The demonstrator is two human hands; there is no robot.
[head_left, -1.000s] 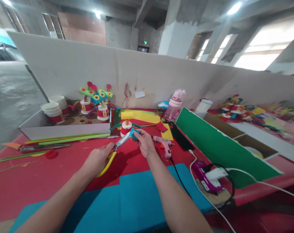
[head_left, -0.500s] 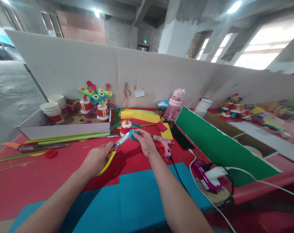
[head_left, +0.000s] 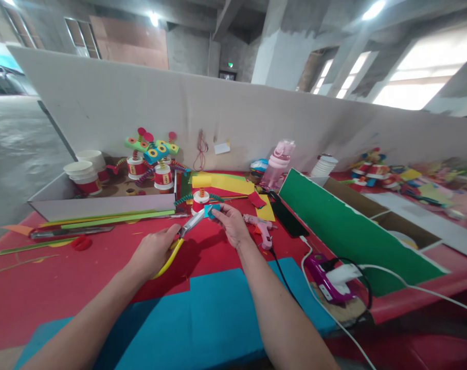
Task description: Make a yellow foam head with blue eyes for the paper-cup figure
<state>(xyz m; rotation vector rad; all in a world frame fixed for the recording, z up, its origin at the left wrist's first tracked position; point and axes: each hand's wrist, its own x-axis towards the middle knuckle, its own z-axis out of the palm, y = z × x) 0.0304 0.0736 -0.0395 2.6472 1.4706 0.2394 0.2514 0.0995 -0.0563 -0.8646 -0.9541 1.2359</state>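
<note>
My left hand point(head_left: 155, 254) is closed around the yellow handles of a pair of scissors point(head_left: 193, 222), whose blades point up and to the right. The blade tips reach the left edge of a small piece of blue paper point(head_left: 212, 211). My right hand point(head_left: 231, 224) pinches that paper between thumb and fingers. Just behind the paper stands a red and white paper cup figure point(head_left: 199, 203) with green coiled arms and a yellow paper roll point(head_left: 201, 181) on top. Whether the blades are fully closed is hard to tell.
A pink glue gun point(head_left: 263, 234) lies right of my hands, near a black phone point(head_left: 289, 218) and a purple power strip point(head_left: 329, 285). Blue sheets point(head_left: 226, 313) cover the table's front. A white tray point(head_left: 110, 209) with finished cup figures stands left; a green-sided box point(head_left: 345, 236) stands right.
The blue paper has turned slightly in my right hand and shows more of its flat face beside the scissor tips. My left hand has barely moved.
</note>
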